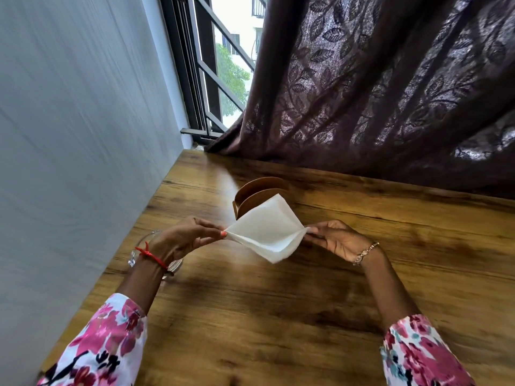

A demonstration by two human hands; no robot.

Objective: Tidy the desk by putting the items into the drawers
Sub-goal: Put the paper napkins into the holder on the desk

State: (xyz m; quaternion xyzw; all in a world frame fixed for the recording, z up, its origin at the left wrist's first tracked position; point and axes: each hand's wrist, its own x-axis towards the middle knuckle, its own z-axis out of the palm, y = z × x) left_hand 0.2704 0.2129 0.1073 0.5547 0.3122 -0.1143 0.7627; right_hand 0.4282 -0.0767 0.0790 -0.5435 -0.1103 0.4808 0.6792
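Head camera is showing me pinching the white napkin (267, 232) by two corners, left hand (184, 238) and right hand (337, 240), just above the desk (278, 316), while the wooden holder (259, 195) and glass (138, 250) are waiting, so I think most tidying is left.

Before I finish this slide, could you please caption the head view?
Left hand and right hand pinch opposite corners of a white napkin above the wooden desk.
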